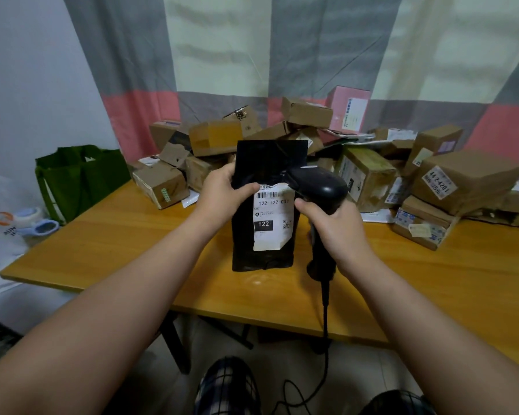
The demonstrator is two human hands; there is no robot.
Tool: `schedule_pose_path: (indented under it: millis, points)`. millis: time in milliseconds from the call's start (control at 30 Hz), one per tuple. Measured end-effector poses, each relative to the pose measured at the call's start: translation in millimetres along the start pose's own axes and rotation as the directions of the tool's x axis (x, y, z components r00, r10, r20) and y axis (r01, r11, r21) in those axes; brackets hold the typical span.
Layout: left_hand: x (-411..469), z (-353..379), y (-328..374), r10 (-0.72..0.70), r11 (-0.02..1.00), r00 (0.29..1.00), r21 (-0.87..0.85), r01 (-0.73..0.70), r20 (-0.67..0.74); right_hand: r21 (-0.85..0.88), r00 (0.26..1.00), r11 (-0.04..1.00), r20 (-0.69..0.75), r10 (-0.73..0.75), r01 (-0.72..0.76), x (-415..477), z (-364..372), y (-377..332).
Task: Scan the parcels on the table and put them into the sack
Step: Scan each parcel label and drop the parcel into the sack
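Black parcel (247, 235): held upright in front of you, its white label (272, 223) facing you. Whether its lower edge touches the surface (132, 250) cannot be told.
Barcode (271, 195): on the top strip of the label.
Step in hand: judged to be the scan of this parcel; bagging is not yet done.
Risk, blocked code: your left thumb lies on the label's upper left corner, just beside the barcode. If it slides right, it will likely cover bars and the read may fail.
Risk, range: the scanner (318, 187) head overlaps the label's upper right corner. So close and so oblique, the beam may miss part of the code.
Risk, soft film: the parcel is a limp bag and its label is torn at the edges. A fold across the barcode could spoil the read.
Risk, cable (325, 310): it hangs below the parcel over the surface edge and could snag when you swing towards the sack.
Left hand (225, 190): grips the parcel's upper left edge, fingers behind, thumb in front.
Right hand (339, 229): closed round the scanner handle, just right of the parcel, not touching it.
Green sack (78, 178): well left of the parcel, standing open.
Parcel pile (372, 172): behind and to the right of the parcel, still to be processed.
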State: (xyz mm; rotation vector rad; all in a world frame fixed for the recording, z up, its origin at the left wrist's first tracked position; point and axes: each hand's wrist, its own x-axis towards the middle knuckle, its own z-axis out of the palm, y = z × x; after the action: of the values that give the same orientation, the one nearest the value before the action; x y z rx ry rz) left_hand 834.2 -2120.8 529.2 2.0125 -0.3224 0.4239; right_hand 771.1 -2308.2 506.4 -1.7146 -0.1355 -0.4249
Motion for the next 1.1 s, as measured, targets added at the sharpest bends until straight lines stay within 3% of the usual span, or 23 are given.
schedule_pose_path:
  millis: [133, 800, 967, 1100]
  points:
    - [5, 2, -5, -0.035, 0.997, 0.999, -0.066, 0.034, -0.009, -0.136, 1.0, 0.99, -0.007, 0.03, -0.031, -20, 2, 8]
    - [-5, -4, -11, 0.033, 0.999, 0.996, -0.021, -0.035, -0.086, -0.147, 1.0, 0.989, 0.005, 0.017, -0.016, -39, 11, 16]
    - [-53, -46, -9, 0.147, 0.987, 0.963, 0.095, -0.129, -0.224, -0.047, 0.986, 0.999, 0.166, 0.0, 0.008, -53, 34, 6]
    - [-118, -109, -15, 0.23, 0.938, 0.904, 0.33, -0.108, -0.359, 0.017, 0.933, 0.999, 0.359, -0.037, 0.033, -76, 81, -5]
